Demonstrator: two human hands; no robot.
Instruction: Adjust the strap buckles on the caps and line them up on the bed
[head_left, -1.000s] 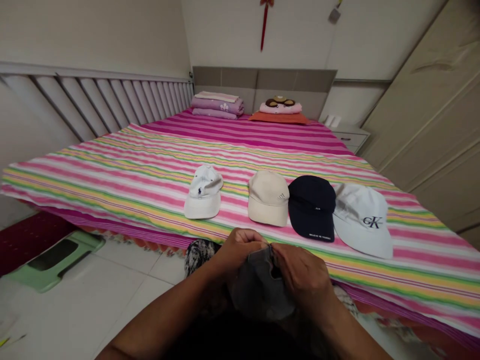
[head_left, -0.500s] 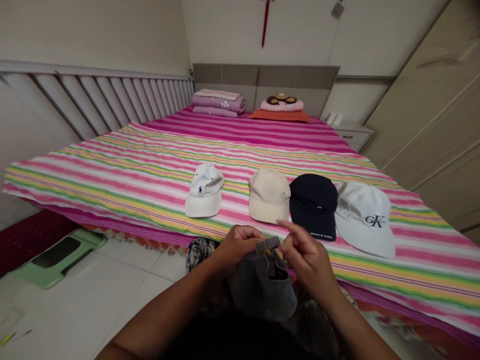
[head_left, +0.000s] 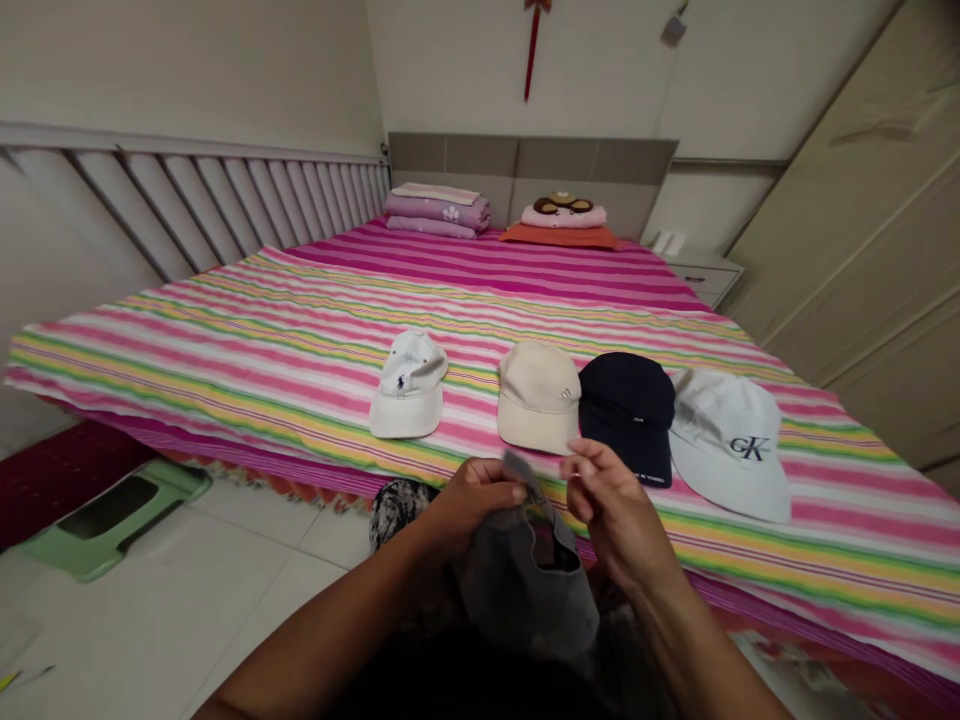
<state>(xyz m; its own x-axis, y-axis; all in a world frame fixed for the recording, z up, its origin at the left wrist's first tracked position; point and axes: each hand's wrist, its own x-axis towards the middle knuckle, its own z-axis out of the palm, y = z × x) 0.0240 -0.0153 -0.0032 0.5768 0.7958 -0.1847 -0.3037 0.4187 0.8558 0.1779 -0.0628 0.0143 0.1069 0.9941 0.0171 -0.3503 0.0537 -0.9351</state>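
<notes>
A dark grey cap (head_left: 525, 590) hangs over my lap with its back opening and strap towards the bed. My left hand (head_left: 476, 500) pinches it at the strap, thumb on top, and the strap's end sticks up past the fingers. Just right of the strap, my right hand (head_left: 611, 500) is lifted apart from the cap, its fingers loosely bent with nothing visible in them. Beyond the hands lie a white cap (head_left: 409, 385), a beige cap (head_left: 538, 395), a navy cap (head_left: 628, 410) partly behind my right hand, and a white cap with dark letters (head_left: 729, 440).
The caps rest on a bed with a striped sheet (head_left: 225, 340). Folded purple bedding (head_left: 435, 212) and an orange-and-pink pile (head_left: 559, 230) are by the headboard (head_left: 480, 160). A green stool (head_left: 112, 520) stands on the floor at left; a nightstand (head_left: 705, 275) is far right.
My right hand has let go of the grey cap's strap and drawn back to the right. The strap has come up and stands apart at its end. My left hand keeps its hold.
</notes>
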